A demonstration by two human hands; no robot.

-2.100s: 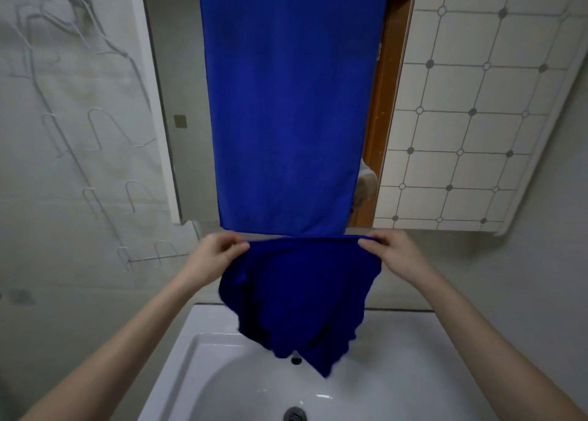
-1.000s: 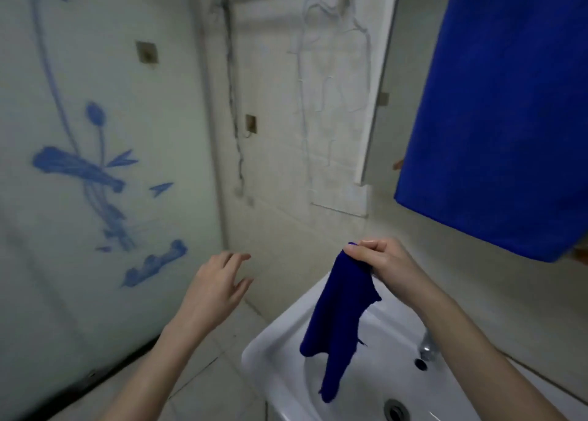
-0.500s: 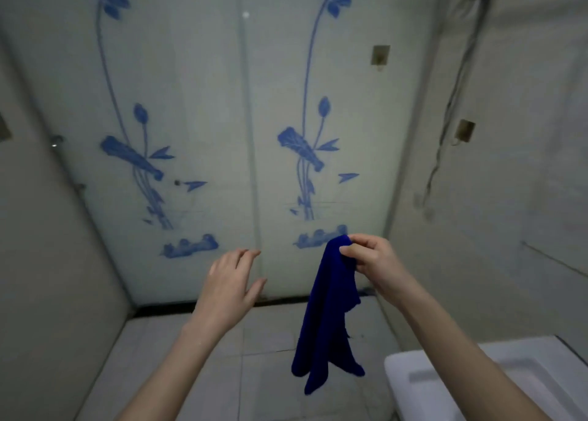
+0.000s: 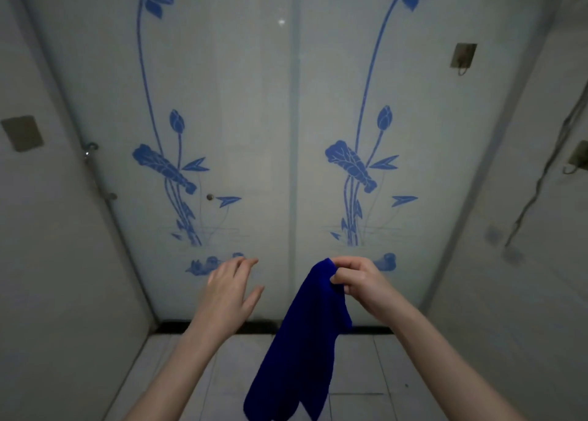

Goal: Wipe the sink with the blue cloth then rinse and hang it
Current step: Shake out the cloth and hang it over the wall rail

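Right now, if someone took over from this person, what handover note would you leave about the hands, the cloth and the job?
Left hand: open, fingers spread, holding nothing, beside the cloth and apart from it.
Right hand: pinches the top of the blue cloth, which hangs limp above the floor.
Sink: out of view; the camera faces a glass door printed with blue flowers.
Done: wiping and rinsing cannot be checked from this view.
Left: the cloth is not yet hung. A wall hook shows at the upper right.
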